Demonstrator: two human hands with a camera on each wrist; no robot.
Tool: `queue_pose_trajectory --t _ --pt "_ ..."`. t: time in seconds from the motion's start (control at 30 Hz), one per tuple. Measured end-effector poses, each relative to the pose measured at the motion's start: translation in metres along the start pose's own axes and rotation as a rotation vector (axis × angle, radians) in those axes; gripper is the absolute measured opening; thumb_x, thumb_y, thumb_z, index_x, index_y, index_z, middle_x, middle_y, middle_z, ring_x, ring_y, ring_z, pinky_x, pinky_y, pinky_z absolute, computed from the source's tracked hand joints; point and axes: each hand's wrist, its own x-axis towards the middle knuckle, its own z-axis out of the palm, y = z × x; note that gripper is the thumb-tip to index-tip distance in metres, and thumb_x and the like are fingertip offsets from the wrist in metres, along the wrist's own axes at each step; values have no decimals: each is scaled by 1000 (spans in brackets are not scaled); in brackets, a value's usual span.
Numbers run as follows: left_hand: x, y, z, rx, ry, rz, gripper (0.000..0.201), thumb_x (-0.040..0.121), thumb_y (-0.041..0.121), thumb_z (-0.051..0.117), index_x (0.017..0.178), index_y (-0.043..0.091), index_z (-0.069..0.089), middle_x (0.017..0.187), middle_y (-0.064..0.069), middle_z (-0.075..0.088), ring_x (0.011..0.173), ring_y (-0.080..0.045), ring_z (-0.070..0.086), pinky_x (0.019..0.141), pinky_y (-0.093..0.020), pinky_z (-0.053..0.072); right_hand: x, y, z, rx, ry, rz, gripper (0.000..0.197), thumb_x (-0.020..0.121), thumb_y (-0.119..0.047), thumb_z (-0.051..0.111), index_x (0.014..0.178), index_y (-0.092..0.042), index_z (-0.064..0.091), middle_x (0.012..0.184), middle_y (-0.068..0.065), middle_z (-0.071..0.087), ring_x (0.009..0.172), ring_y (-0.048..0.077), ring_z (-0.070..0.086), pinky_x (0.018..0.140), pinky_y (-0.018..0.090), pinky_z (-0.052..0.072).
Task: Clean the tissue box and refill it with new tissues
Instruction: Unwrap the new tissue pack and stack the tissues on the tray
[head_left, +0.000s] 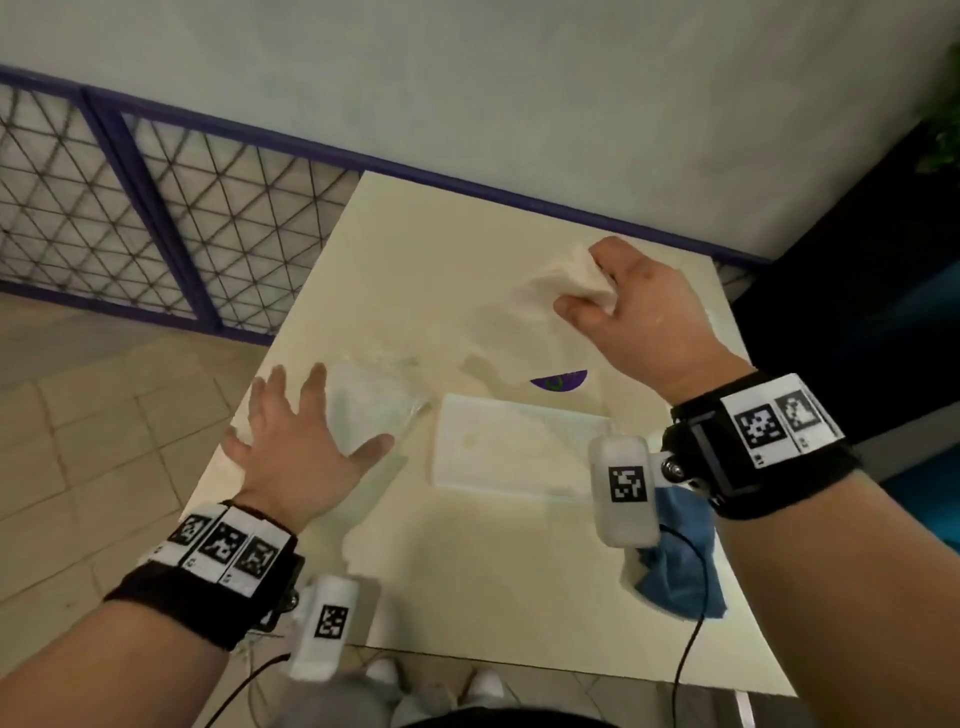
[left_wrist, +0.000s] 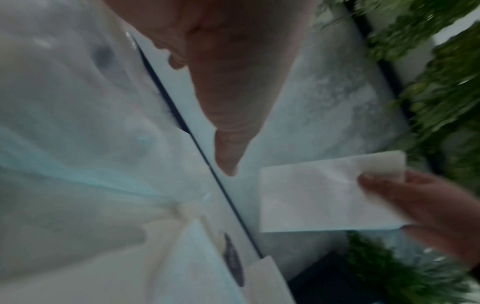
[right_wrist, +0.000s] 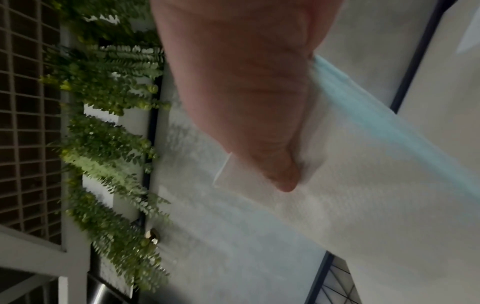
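A stack of white tissues hangs above the far right of the cream table, pinched by my right hand. The right wrist view shows that hand's thumb pressed on the tissues. My left hand lies flat with fingers spread on a clear plastic tissue wrapper at the table's left edge. The left wrist view shows the wrapper under the palm and the tissue stack off to the right. A translucent white tissue box lies flat between my hands.
A crumpled blue cloth lies at the near right of the table, under my right wrist. A small purple piece sits just beyond the box. A wall and a mesh railing run behind the table; tiled floor lies to the left.
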Motion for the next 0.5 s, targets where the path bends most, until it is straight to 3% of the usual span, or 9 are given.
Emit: queue_pose_trajectory --t 0.1,0.17,0.2,0.27,0.37,0.43,0.47,0.5 --pt "5 39 -10 -33 160 234 103 72 80 50 152 28 10 161 -6 -1 147 -23 -16 112 -58 -10 -16 22 0 170 -21 18 30 86 -34 65 103 -12 55 85 6 65 77 22 59 59 22 42" --pt "11 57 -12 -61 153 312 112 66 83 51 152 26 9 161 -4 0 147 -22 -15 111 -52 -15 -25 32 2 240 -37 30 27 85 -35 67 103 -16 57 88 1 66 78 16 60 61 12 41" --pt "13 65 -12 -168 98 333 119 61 82 57 153 25 6 161 -3 2 148 -20 -10 113 -50 -12 -28 36 4 261 -44 32 27 85 -35 67 103 -18 57 88 -1 67 77 13 60 61 10 40" --pt "15 78 -6 -622 -125 304 133 51 74 73 153 27 2 161 0 8 148 -15 7 120 -47 8 -36 43 6 316 -54 31 24 83 -34 69 100 -20 57 83 -8 65 73 1 59 60 6 40" --pt "17 87 12 -1209 -462 183 148 35 59 92 152 29 5 151 -5 36 138 -18 37 112 -41 32 -43 51 7 466 -30 37 21 82 -30 73 95 -24 58 79 -14 64 71 -7 58 63 4 42" --pt "20 90 24 -1258 -552 178 130 42 47 96 146 12 25 138 -9 54 129 -22 50 109 -44 37 -45 60 11 576 11 90 21 81 -29 73 95 -22 59 82 -11 66 74 -3 60 67 8 45" --pt "19 93 26 -1227 -541 188 114 47 45 95 137 7 36 130 -9 61 124 -19 55 106 -44 41 -46 66 16 634 25 125 21 81 -28 74 95 -21 59 83 -10 66 76 -3 61 70 10 47" --pt "18 97 26 -1183 -501 197 96 53 43 93 127 6 45 115 -9 68 113 -10 61 100 -36 47 -48 73 22 684 33 163 21 81 -26 74 95 -20 59 84 -7 67 77 -2 62 73 13 49"
